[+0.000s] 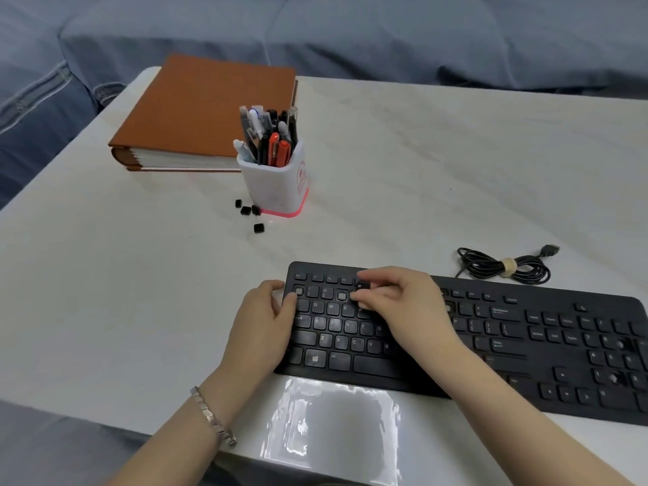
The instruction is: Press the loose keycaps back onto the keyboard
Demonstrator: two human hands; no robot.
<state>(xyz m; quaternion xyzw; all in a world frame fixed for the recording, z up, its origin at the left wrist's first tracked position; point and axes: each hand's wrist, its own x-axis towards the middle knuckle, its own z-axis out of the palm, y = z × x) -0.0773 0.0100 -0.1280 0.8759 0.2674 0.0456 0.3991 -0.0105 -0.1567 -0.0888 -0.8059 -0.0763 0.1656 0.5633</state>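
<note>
A black keyboard (pixel 491 349) lies on the white table, angled toward the right. Bare switch sockets show in its number row, one (pixel 299 291) at the far left and one (pixel 342 296) by the 3 position. My right hand (pixel 403 303) pinches a small black keycap (pixel 364 285) between thumb and fingers just above the number row. At the keyboard's left edge rests my left hand (pixel 266 317), thumb on the frame. Several loose black keycaps (pixel 246 210) lie by the pen holder, with one more keycap (pixel 258 228) slightly nearer.
A white pen holder (pixel 277 191) full of pens stands at the centre back. A brown binder (pixel 196 110) lies behind it. The keyboard's coiled cable (pixel 505 266) sits at the right. A shiny plastic sheet (pixel 333 426) covers the table's near edge. Blue fabric lies beyond the table.
</note>
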